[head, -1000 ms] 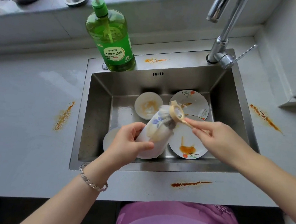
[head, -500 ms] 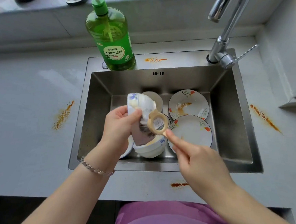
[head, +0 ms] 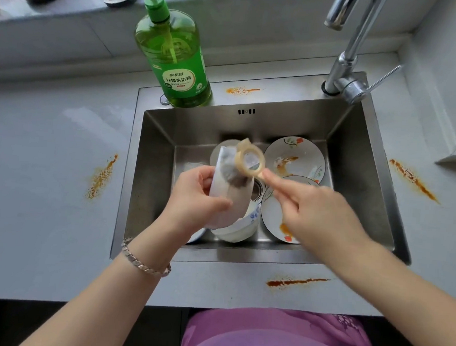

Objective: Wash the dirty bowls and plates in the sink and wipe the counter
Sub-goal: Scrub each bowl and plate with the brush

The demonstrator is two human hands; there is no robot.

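Observation:
My left hand (head: 199,195) grips a white bowl (head: 236,204), tilted on its side above the steel sink (head: 242,256). My right hand (head: 316,208) pinches the beige ring handle of a dish brush (head: 249,160), whose dark head lies against the bowl. Under the held bowl, a second white bowl with blue flowers (head: 237,229) sits in the sink. Two flowered plates with orange stains lie to the right, one at the back (head: 295,158) and one at the front (head: 273,219), the latter partly hidden by my right hand. Another dish (head: 214,155) shows behind the held bowl.
A green dish-soap pump bottle (head: 175,61) stands on the sink's back left rim, and the faucet (head: 344,75) at its back right. Orange-brown stains mark the counter on the left (head: 102,176), on the right (head: 412,183), in front (head: 295,281) and behind the sink (head: 240,90).
My left hand has turned the bowl and lifted it toward the sink's middle. The brush in my right hand has moved over the bowl, its ring handle shifting back and right.

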